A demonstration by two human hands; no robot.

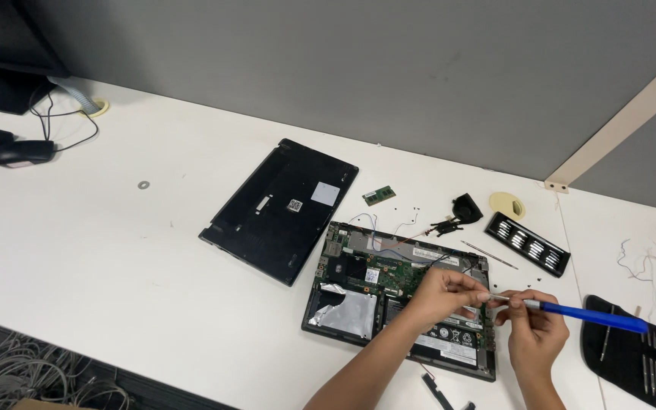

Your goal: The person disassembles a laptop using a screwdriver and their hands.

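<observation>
Holding a blue-handled screwdriver (pixel 582 313) in my right hand (pixel 534 334), I have it lying nearly level above the opened laptop (pixel 396 300), long axis left to right, handle toward the right and tip toward the left. My left hand (pixel 443 294) pinches at that tip, perhaps on a small screw, too tiny to tell. The laptop's removed black cover (pixel 281 209) lies on the worktop (pixel 115 250) to the far left.
</observation>
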